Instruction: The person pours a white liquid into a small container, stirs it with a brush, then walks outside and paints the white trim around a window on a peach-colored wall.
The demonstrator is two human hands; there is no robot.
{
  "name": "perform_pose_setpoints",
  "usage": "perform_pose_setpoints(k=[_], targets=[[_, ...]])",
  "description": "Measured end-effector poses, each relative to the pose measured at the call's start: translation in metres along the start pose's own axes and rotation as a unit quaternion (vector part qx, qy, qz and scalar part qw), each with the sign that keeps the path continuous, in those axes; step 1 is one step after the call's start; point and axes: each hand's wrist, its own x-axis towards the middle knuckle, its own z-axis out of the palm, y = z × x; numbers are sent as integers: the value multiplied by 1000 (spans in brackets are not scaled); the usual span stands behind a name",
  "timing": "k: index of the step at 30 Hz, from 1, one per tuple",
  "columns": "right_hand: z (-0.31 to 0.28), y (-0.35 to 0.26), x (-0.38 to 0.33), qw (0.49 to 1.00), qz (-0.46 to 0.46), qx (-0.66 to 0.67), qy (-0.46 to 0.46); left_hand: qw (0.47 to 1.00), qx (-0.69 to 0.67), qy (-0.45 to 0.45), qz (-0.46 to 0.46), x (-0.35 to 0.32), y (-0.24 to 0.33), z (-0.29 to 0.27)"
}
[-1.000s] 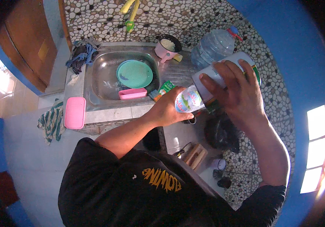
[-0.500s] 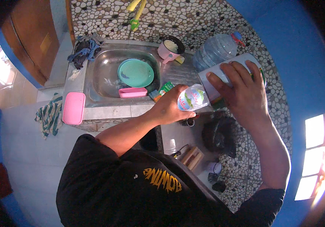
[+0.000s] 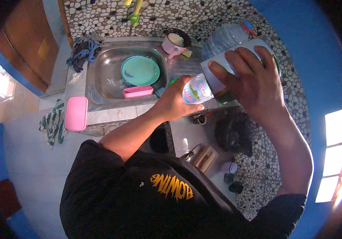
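The left hand [image 3: 175, 104] is closed around a small clear plastic bottle [image 3: 196, 90] with a pale label, holding it tilted, its far end against the white container [image 3: 224, 67]; the right hand [image 3: 254, 81] is wrapped over that white container from above, fingers [image 3: 234, 63] spread across its side, gripping it (a strip of green shows at its far edge); both things are held in the air above the pebble-tiled counter [image 3: 290, 99], just to the right of the steel sink [image 3: 107, 75]. In the sink basin lie a teal plate [image 3: 141, 70] and, nearer the front wall, a pink oblong dish [image 3: 138, 92]; a pink lid [image 3: 76, 113] rests on the sink's front left corner; a dark blue cloth [image 3: 82, 51] is bunched at its back left corner. At the back of the counter stand a pink pot [image 3: 175, 43] with a dark rim and a large clear water jug [image 3: 224, 36] lying on its side.
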Motion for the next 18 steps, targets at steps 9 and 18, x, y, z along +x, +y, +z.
perform_pose_setpoints(k=[9,18], targets=[[-2,-1,6,1000,8,-28,-2,996,-91,-5,3,1,0,-4],[-6,-3,4,999,16,-36,5,999,9,23,49,-6,2,-6]])
